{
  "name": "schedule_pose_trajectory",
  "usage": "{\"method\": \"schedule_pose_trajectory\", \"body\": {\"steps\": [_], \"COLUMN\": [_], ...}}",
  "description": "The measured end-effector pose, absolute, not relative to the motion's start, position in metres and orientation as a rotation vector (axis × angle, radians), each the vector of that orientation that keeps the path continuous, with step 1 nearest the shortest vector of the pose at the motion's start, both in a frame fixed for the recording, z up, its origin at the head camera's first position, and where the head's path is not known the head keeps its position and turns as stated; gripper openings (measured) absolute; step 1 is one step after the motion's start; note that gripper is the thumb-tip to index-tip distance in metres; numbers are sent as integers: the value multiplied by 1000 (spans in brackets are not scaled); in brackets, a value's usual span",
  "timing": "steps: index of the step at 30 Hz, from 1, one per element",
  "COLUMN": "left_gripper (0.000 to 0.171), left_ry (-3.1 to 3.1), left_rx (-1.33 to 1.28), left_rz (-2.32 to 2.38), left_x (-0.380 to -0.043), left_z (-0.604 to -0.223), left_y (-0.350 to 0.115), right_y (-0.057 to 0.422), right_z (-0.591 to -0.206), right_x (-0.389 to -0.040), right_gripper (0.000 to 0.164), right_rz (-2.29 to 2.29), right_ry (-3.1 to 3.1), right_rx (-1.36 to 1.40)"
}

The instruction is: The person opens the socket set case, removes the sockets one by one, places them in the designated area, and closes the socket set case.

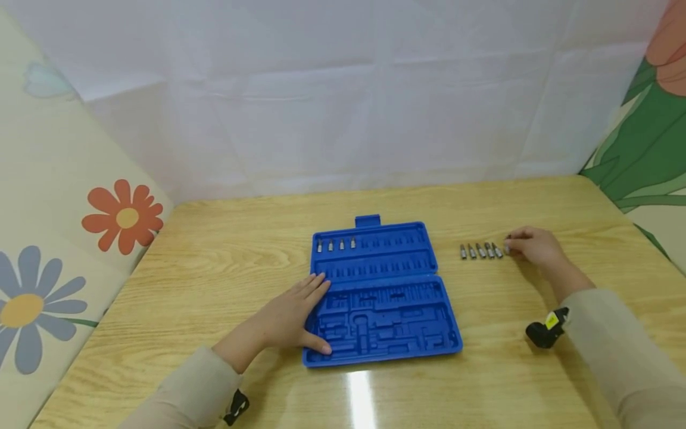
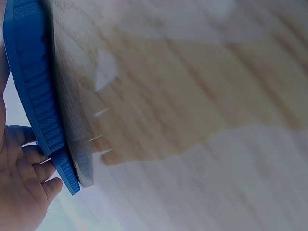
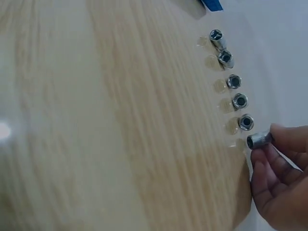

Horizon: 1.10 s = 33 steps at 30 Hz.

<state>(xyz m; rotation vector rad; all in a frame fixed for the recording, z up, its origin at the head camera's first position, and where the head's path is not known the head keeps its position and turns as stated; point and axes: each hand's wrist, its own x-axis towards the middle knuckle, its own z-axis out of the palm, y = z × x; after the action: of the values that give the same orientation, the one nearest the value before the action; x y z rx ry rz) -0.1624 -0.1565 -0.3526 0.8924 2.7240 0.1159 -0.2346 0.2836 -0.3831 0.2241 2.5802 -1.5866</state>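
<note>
A blue plastic tool case (image 1: 375,319) lies unfolded on the table, its moulded recesses facing up. Several small metal bit sockets (image 1: 342,244) stand in the left part of its top row. My left hand (image 1: 292,310) rests with extended fingers on the case's left edge, thumb over the lower half; the left wrist view shows its fingers (image 2: 41,168) against the blue edge. To the right of the case, several more bit sockets (image 1: 481,251) form a row on the table. At that row's right end my right hand (image 1: 536,247) pinches one bit socket (image 3: 260,140) between thumb and fingers.
The wooden table (image 1: 225,250) reaches back to a white cloth (image 1: 348,131). Flower-patterned panels (image 1: 53,196) flank it on both sides. The case's latch tab (image 1: 367,221) sticks out at the back.
</note>
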Motion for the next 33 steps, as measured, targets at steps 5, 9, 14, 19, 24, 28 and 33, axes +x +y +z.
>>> {"method": "schedule_pose_trajectory", "body": {"steps": [5,9,14,19,24,28,33], "left_gripper": [112,112,112,112,112,112,112], "left_ry": [2722,2715,2718,2722,2715,2712,2710], "left_rx": [886,882,890,883,880,890,895], "left_rz": [121,126,127,125,119,125,131], "left_x": [-162,-161,-162,-162,-163,-162,-163], "left_z": [-352,-352,-352,-352,-350,-349,-350], "left_y": [-156,-156,-156,-158,-158,-157,-156], "right_y": [280,277,274,272,273,274,275], "right_z": [-382,-380,-380,-380,-380,-379,-381], "right_x": [-237,-237,-238,-241,-241,-239,-238], "right_gripper": [32,29,24,21,24,26,29], "right_rz": [-1422,-1324,-1208,-1161,-1182,-1219,-1325], "right_ry": [2663,2737,2817,2850,2854,2819,2762], "right_rx": [204,203,254,256,235,246,281]}}
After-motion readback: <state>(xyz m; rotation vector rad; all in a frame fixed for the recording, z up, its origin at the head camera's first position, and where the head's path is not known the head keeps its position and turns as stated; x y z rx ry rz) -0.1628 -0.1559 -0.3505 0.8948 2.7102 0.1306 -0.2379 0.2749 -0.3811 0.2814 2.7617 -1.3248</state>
